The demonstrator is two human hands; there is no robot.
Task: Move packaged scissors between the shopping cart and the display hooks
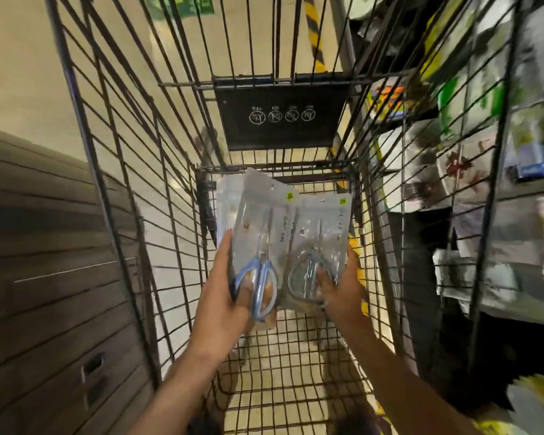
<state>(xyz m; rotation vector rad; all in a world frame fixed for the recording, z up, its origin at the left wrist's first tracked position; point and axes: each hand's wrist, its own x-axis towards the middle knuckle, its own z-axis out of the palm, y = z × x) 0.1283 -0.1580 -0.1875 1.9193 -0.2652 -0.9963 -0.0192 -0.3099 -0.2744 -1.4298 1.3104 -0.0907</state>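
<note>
A wire shopping cart (157, 196) fills the view from above, its dark mesh walls running from 6 o'clock up toward 12 o'clock and its grid floor bare at the near end. At 3 o'clock, beyond the cart's right wall, blurred store shelving (471, 171) holds packaged goods too smeared to name. At 9 o'clock stands a brown slatted wall panel (44, 277). A black plastic flap (280, 133) printed with four round white pictograms hangs on the cart's far end at 12 o'clock.

Near the centre, over the cart floor, a person holds two bunches of packaged scissors side by side, their clear sleeves touching along the inner edges. The left bunch of packaged scissors (255, 221), several sleeves deep, has blue handles showing at its near end; the left hand (223, 299) grips it from the 8 o'clock side, thumb curled over the front across the handles, fingers behind. The right pack of packaged scissors (321, 227) shows greyer handles; the right hand (339, 290) clasps its near edge from 4 o'clock, fingers wrapped over the front by the handles. Each front sleeve carries a small yellow sticker (290, 196) near its far edge.
</note>
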